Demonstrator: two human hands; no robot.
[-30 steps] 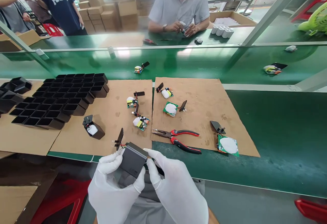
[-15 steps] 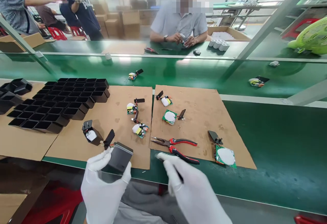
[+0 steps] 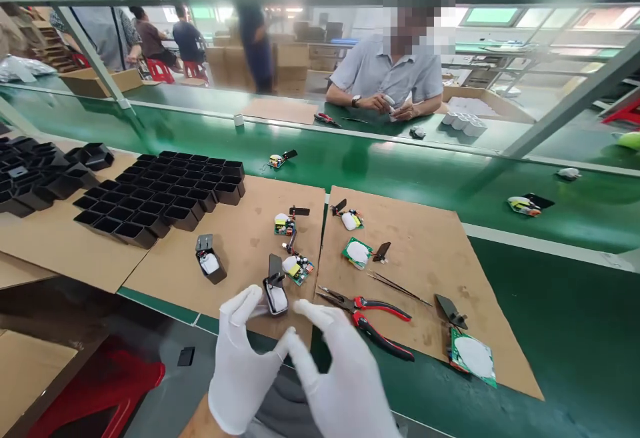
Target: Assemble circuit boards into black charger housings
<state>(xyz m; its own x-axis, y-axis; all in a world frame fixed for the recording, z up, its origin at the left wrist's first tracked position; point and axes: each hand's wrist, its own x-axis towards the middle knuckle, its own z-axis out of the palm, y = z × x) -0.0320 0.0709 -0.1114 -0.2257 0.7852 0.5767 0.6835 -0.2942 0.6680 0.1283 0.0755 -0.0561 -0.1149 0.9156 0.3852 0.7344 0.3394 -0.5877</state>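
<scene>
A black plastic casing [image 3: 277, 299] stands on the cardboard, with a white-topped insert inside and its pronged cap [image 3: 275, 268] raised at the back. My left hand [image 3: 245, 358], in a white glove, curves around the casing's near left side, thumb and fingers apart. From the right, my gloved right hand [image 3: 337, 365] points its spread fingers at the casing, a small gap between. Whether the left fingertips touch it, I cannot tell. Red-and-black pliers [image 3: 370, 315] and thin tweezers [image 3: 400, 287] lie to the right. Another filled casing [image 3: 211, 261] sits to the left.
Rows of black casings [image 3: 165, 191] stand at the left. Several circuit boards with caps lie about, among them one green board [image 3: 473, 356] at the right. A person [image 3: 390, 75] works across the bench. A red stool [image 3: 100, 385] is at lower left.
The casing has gone from my left hand to the cardboard. The dark thin tool has left my right hand, and tweezers now lie beyond the pliers. The view has shifted left.
</scene>
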